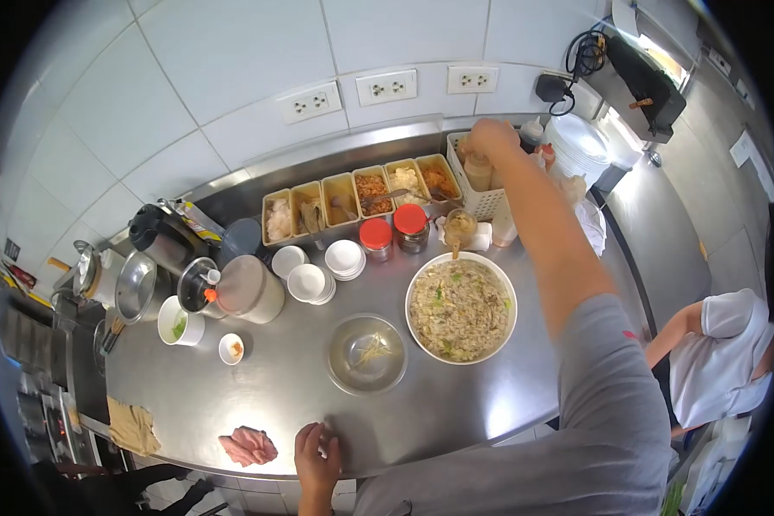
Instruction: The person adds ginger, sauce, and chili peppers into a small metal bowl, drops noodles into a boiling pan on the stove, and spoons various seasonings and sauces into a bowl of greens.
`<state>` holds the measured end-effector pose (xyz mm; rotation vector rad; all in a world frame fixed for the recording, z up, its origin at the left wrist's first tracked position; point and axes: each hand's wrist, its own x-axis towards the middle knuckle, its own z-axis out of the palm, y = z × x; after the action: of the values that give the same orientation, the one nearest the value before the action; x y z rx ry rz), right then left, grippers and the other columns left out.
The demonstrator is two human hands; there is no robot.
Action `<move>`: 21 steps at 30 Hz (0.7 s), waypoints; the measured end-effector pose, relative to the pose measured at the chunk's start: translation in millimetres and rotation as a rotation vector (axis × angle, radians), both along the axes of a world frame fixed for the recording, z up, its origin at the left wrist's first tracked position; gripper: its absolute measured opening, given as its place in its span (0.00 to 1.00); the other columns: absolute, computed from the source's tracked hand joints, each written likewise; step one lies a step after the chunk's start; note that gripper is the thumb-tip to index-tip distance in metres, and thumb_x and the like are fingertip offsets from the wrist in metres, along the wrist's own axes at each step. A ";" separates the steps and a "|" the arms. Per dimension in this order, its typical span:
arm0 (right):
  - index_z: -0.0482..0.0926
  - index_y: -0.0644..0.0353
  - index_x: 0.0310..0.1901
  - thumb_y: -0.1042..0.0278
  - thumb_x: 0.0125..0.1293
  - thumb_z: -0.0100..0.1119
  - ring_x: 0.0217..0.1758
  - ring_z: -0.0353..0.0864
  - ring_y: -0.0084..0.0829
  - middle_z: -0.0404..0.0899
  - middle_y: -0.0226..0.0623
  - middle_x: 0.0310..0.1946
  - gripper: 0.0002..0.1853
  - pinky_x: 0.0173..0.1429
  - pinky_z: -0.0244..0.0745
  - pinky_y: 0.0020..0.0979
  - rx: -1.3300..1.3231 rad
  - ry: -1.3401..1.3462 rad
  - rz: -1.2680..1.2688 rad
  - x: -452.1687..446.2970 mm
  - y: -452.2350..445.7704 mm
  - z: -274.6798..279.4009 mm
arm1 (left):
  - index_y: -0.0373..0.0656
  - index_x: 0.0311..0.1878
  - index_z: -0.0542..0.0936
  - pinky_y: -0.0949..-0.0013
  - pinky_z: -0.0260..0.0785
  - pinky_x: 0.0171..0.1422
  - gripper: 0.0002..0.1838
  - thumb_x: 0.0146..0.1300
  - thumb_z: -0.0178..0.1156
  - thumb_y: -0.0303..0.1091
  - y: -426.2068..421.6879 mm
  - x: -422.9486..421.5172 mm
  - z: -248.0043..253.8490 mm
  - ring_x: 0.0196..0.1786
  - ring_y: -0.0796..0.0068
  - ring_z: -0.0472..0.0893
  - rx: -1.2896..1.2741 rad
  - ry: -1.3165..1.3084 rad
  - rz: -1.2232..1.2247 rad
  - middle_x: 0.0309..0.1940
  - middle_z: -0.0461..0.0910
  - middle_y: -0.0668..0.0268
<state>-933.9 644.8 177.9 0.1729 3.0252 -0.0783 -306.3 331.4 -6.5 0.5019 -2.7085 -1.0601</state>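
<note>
My right arm stretches to the back of the steel counter, where my right hand (493, 140) closes around the top of a squeeze bottle (478, 175) in a white plastic basket (488, 205). The bottle's cap is hidden by my fingers. At the counter's front edge rests my left hand (318, 456), its fingers loosely curled with no object visible in them. A folded reddish cloth (249, 446) lies to its left. Beyond it is a steel bowl (367, 354) with a few pale strips. A large white bowl of rice mixture (458, 310) stands below my right forearm.
Food tubs (340, 198) line the back wall, with red-lidded jars (411, 225) before them. Small white bowls (308, 282) are stacked mid-counter. A lidded container (249, 290) and kettle (165, 236) stand left. Plates (579, 146) are piled right; another person (721, 353) is nearby.
</note>
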 end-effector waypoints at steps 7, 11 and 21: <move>0.91 0.57 0.51 0.47 0.53 0.76 0.55 0.91 0.43 0.91 0.47 0.51 0.28 0.55 0.86 0.44 -0.127 0.173 -0.073 26.9 26.1 -4.7 | 0.37 0.60 0.83 0.67 0.78 0.40 0.22 0.62 0.72 0.24 -11.6 23.3 -3.5 0.40 0.70 0.86 -0.030 0.048 0.018 0.62 0.80 0.54; 0.91 0.61 0.49 0.48 0.53 0.75 0.50 0.92 0.44 0.92 0.47 0.47 0.27 0.54 0.84 0.41 -0.343 0.279 0.020 49.5 42.1 27.6 | 0.37 0.60 0.83 0.67 0.79 0.42 0.22 0.61 0.73 0.24 -14.8 47.9 -11.4 0.40 0.70 0.86 -0.022 0.047 0.012 0.62 0.79 0.54; 0.89 0.66 0.46 0.55 0.61 0.71 0.38 0.81 0.23 0.86 0.29 0.35 0.21 0.48 0.75 0.28 -0.719 0.478 0.495 200.7 16.4 191.3 | 0.40 0.61 0.82 0.61 0.81 0.46 0.22 0.64 0.73 0.28 -20.4 41.3 34.7 0.45 0.61 0.86 0.011 0.131 -0.044 0.61 0.81 0.54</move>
<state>-733.2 661.2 369.2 -0.7380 3.1191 -1.2789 -265.1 311.1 28.3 0.3632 -2.6119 -1.0798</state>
